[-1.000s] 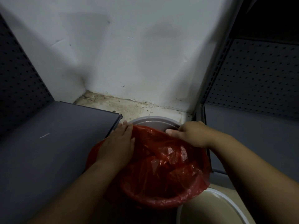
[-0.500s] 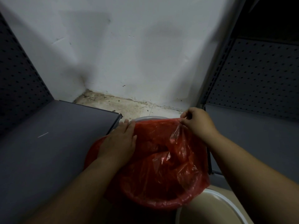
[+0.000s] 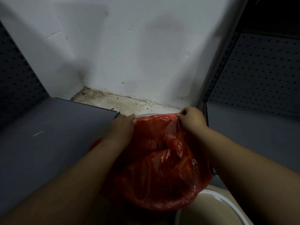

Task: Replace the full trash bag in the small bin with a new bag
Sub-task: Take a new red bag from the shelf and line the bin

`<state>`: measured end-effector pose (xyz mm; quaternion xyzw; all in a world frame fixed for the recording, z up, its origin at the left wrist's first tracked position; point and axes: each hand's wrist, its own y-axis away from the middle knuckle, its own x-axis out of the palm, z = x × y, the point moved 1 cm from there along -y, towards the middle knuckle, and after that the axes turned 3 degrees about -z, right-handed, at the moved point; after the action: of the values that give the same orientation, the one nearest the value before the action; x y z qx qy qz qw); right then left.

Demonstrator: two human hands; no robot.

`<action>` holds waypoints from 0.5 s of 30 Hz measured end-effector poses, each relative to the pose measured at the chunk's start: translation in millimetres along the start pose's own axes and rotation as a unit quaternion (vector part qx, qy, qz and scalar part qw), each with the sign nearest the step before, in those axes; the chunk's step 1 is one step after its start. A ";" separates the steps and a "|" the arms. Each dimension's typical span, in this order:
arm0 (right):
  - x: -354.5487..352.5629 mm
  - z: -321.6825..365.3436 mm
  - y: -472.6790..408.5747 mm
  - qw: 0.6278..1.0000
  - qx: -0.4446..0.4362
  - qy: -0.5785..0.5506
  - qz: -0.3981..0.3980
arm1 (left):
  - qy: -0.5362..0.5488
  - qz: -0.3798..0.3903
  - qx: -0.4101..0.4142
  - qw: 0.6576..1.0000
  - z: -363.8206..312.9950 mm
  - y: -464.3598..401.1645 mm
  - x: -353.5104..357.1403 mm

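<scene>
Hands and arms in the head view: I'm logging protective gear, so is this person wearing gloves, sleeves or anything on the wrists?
No. The left hand and right hand are bare, without gloves. Both forearms are uncovered as far as the frame shows; no sleeve, watch, ring or wristband is visible.
</scene>
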<state>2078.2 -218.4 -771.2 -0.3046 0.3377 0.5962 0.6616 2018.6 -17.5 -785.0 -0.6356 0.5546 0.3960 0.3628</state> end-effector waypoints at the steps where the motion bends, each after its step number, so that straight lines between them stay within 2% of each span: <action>1: 0.4 -0.5 -1.5 1.000 0.003 -0.002 0.004 | 0.027 -0.010 -0.007 1.000 -1.0 -1.5 -2.0; 8: 5.4 -6.7 -10.3 0.999 0.007 -0.014 0.038 | 0.101 -0.073 -0.073 0.990 4.6 -11.7 -6.0; 15: 5.8 -6.7 -9.8 0.999 -0.020 -0.006 0.034 | 0.104 -0.110 -0.089 0.984 5.1 -30.0 -10.1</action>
<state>2087.6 -221.4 -779.8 -0.3021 0.3321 0.6268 0.6369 2047.1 -5.0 -777.3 -0.7601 0.4787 0.3329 0.2867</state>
